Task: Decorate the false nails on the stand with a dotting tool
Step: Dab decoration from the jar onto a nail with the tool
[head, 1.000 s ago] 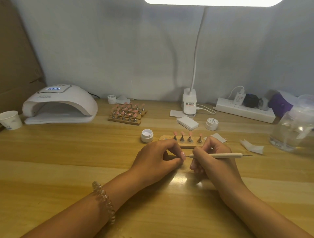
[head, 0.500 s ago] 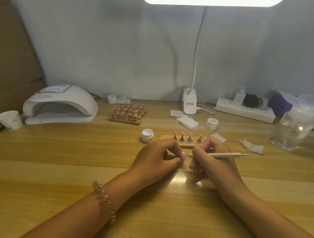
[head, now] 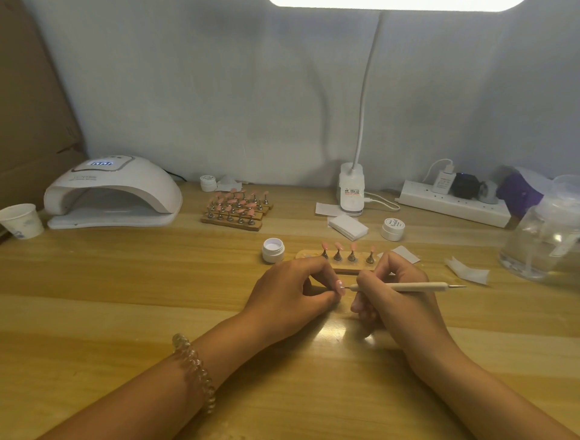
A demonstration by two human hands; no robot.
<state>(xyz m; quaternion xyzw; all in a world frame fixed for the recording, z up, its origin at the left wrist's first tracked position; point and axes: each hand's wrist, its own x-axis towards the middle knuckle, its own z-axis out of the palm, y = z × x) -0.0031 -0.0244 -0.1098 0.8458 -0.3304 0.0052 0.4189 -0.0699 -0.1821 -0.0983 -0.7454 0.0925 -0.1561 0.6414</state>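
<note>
Near the stand point(head: 343, 267), the left hand point(head: 292, 295) pinched one nail point(head: 340, 287) while the right hand point(head: 395, 301) gripped the tool point(head: 417, 286), tip on it. The four nails point(head: 338, 246) behind looked plain, so likely not done.

The wooden table point(head: 125, 282) bears a curing lamp point(head: 113, 191), paper cup point(head: 22, 220), nail stand point(head: 345, 267), open jar point(head: 273, 249) and power strip point(head: 452, 205).

A pale grey-blue wall point(head: 219, 94) rises behind a wooden table point(head: 94, 314) with a glossy, yellow-brown plank grain. A brown cardboard sheet point(head: 28, 110) stands against the wall at the left. A white gooseneck desk lamp point(head: 351, 191) stands at the table's back edge, its lit head point(head: 395, 3) glowing overhead and reflecting off the tabletop.
</note>
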